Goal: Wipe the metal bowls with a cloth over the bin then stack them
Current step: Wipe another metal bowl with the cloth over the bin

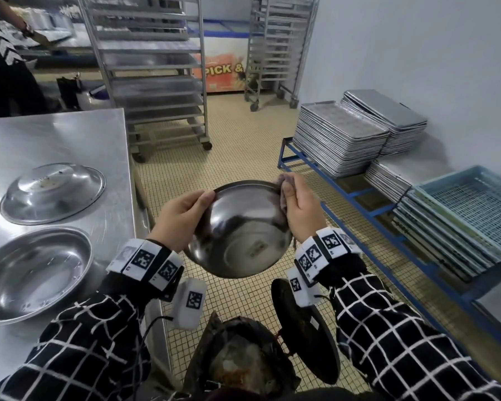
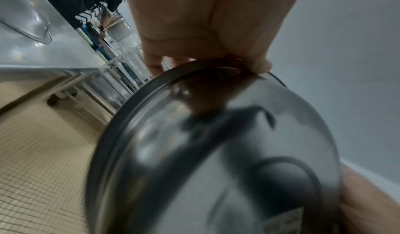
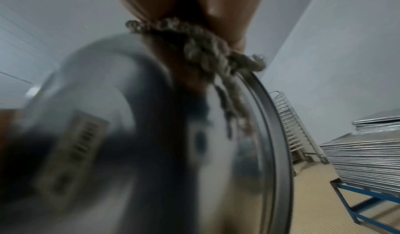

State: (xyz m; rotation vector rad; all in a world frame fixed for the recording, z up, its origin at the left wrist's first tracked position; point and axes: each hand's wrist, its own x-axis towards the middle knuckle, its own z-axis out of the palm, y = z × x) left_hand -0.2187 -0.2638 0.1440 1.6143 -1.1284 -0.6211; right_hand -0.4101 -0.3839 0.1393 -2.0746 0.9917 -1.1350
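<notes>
A metal bowl (image 1: 240, 230) is held tilted in the air above the open bin (image 1: 240, 363), its underside toward me. My left hand (image 1: 185, 211) grips the bowl's left rim (image 2: 151, 87). My right hand (image 1: 297, 202) holds a grey cloth (image 1: 284, 183) bunched against the right rim; in the right wrist view the cloth (image 3: 201, 49) wraps over the rim of the bowl (image 3: 151, 143). Two more metal bowls lie on the steel table (image 1: 70, 131): one upside down (image 1: 52, 192), one upright (image 1: 35, 273) nearer me.
The bin's dark lid (image 1: 307, 328) stands open to its right. A blue frame rack (image 1: 359, 195) on the right carries stacked metal trays (image 1: 339, 134) and blue crates (image 1: 460, 215). Wheeled tray racks (image 1: 156, 76) stand behind on the tiled floor. Another person (image 1: 3, 53) is at far left.
</notes>
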